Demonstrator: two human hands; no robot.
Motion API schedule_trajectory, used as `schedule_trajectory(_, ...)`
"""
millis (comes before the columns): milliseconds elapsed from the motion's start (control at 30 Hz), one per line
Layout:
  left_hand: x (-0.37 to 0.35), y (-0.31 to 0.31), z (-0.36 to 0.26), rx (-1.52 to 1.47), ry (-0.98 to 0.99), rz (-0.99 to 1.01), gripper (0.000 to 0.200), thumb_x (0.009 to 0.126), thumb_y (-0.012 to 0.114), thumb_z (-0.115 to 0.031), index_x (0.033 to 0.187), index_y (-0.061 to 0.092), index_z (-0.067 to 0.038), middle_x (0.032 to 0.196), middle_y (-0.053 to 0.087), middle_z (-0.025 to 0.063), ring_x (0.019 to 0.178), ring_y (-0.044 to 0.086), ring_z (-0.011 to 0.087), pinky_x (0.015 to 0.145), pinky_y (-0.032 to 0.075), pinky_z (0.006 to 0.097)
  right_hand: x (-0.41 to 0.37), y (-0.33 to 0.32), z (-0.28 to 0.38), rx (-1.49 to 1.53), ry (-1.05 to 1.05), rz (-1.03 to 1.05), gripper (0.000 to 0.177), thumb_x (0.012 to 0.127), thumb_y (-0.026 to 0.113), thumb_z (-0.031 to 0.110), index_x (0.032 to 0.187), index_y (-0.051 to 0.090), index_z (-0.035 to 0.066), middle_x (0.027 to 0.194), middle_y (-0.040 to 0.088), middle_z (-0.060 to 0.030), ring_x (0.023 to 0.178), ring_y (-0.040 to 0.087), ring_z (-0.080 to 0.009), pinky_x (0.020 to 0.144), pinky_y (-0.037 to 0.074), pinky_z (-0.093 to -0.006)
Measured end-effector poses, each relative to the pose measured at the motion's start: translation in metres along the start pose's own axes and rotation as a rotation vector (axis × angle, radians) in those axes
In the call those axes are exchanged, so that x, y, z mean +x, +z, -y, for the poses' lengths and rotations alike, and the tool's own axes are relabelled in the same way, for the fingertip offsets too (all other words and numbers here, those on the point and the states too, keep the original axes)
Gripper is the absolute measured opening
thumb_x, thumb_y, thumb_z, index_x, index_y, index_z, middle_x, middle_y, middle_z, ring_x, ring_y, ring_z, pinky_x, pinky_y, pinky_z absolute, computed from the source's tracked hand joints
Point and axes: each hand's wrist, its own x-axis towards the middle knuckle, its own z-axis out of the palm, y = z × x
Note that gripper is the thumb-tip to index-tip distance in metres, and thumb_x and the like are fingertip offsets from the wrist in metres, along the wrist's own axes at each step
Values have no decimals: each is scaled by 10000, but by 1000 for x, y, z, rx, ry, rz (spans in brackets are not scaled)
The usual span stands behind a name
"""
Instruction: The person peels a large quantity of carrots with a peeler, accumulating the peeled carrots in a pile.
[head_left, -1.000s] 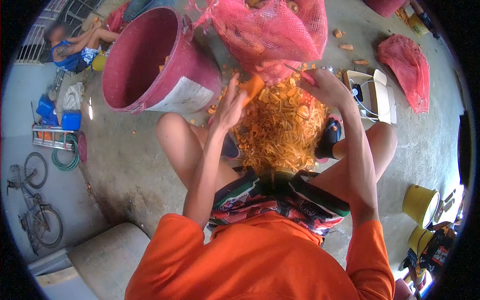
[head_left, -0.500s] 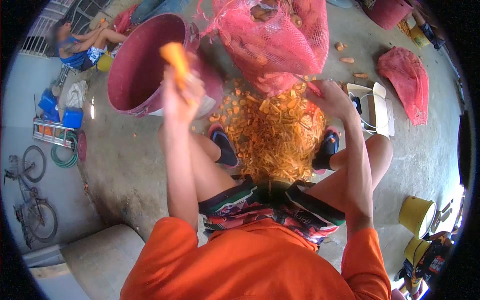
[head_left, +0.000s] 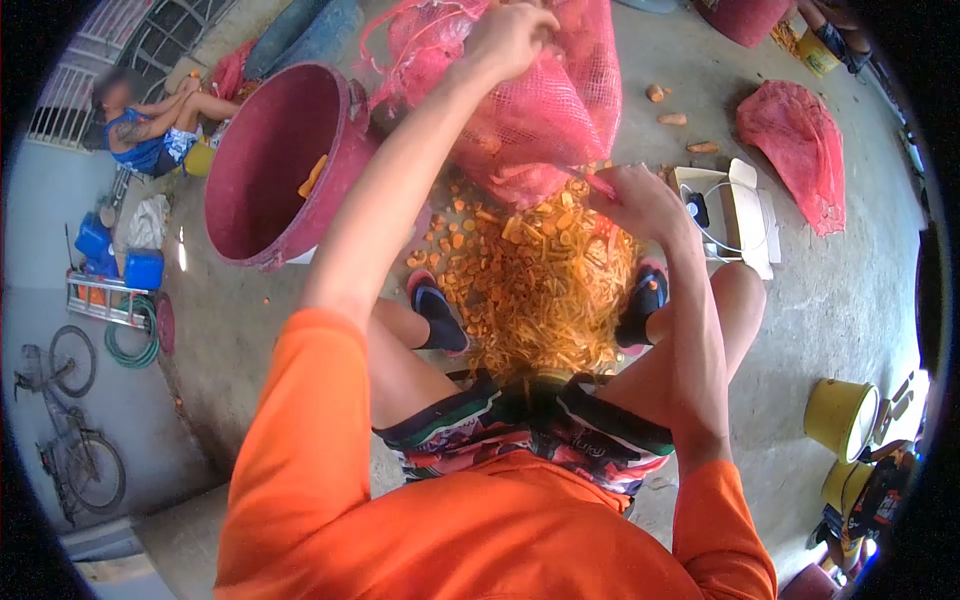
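Observation:
My left hand [head_left: 510, 42] reaches over the top of the red mesh sack [head_left: 545, 115]; its fingers are bent, and what they touch at the sack's opening is hard to see. My right hand [head_left: 640, 200] is closed around the red handle of a thin-bladed knife [head_left: 597, 181], just above the heap of orange peelings [head_left: 560, 290] between my feet. A peeled orange carrot [head_left: 313, 176] is inside the large maroon tub [head_left: 237, 235], at the left.
An open cardboard box [head_left: 742, 215] with a white cable stands right of the heap. Beyond it lies an empty red sack [head_left: 795, 140]. Loose carrots [head_left: 672, 119] are on the floor. Another person [head_left: 150, 130] sits at the far left. Yellow buckets [head_left: 838, 415] stand at the right.
My left hand has let go of the carrot, which is now in the tub, and has moved right and forward to the sack. My right hand stays near the heap with the knife.

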Motion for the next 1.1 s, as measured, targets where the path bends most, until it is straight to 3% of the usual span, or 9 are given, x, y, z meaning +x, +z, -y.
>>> schedule_trajectory(100,19,34,9,311,221,295,370,823,743,-136,1188,709,-181,1056,716,77,998,709,295,856,576,445,-6,-4,-12,-81,88,26,310,850,733,254,1050,666,27,951,689,-229,965,659,-414,826,507,-496)
schedule_trajectory(300,13,29,11,352,64,379,430,827,791,-182,1240,675,-201,1164,691,68,1044,697,283,899,574,456,-14,-7,-35,-106,126,132,356,845,703,120,1186,620,55,1149,660,-184,1128,610,-390,935,500,-467)
schedule_trajectory(367,-5,1,10,27,-181,208,404,844,810,-172,1225,676,-154,1212,685,75,1062,698,260,919,580,410,-13,-4,-38,-47,128,131,345,865,673,104,1203,624,55,1160,657,-195,1147,603,-388,966,491,-463)
schedule_trajectory(400,-18,-11,13,38,-181,211,404,844,810,-172,1225,676,-154,1212,685,75,1062,698,260,919,580,410,-15,-8,-32,-25,118,142,353,886,657,108,1233,623,52,1178,655,-204,1164,598,-386,982,484,-461)
schedule_trajectory(500,-69,-52,11,-568,-152,-268,439,876,790,-118,1278,613,-108,1253,659,105,1093,689,247,940,577,369,-17,-10,-20,-52,75,137,369,896,658,131,1250,618,37,1211,650,-205,1170,595,-386,987,483,-457)
schedule_trajectory(567,-113,-81,-6,-1289,-428,-380,532,845,787,-12,1286,504,-103,1231,663,158,1104,687,270,993,549,406,-16,-8,-7,-11,-2,110,368,908,645,101,1267,614,25,1150,672,-221,1111,622,-393,948,494,-448)
schedule_trajectory(900,-250,-56,-63,-1500,-734,-370,541,867,765,-5,1316,468,-65,1245,636,118,1148,661,280,968,566,355,8,52,67,210,-380,-259,379,944,680,148,1277,607,-19,1201,663,-220,1117,632,-379,955,492,-427)
schedule_trajectory(967,-257,-45,-69,-1498,-755,-377,555,862,776,-14,1327,478,-71,1243,633,104,1134,656,244,991,543,360,19,68,71,281,-523,-368,320,886,666,110,1173,617,-23,985,665,-224,957,628,-422,824,497,-472)
schedule_trajectory(1100,-259,-43,-78,-1493,-728,-408,574,797,838,-7,1273,517,-31,1217,653,113,1117,645,187,985,525,340,24,74,74,337,-470,-242,355,842,651,75,1178,624,-34,975,667,-244,910,626,-447,793,501,-490)
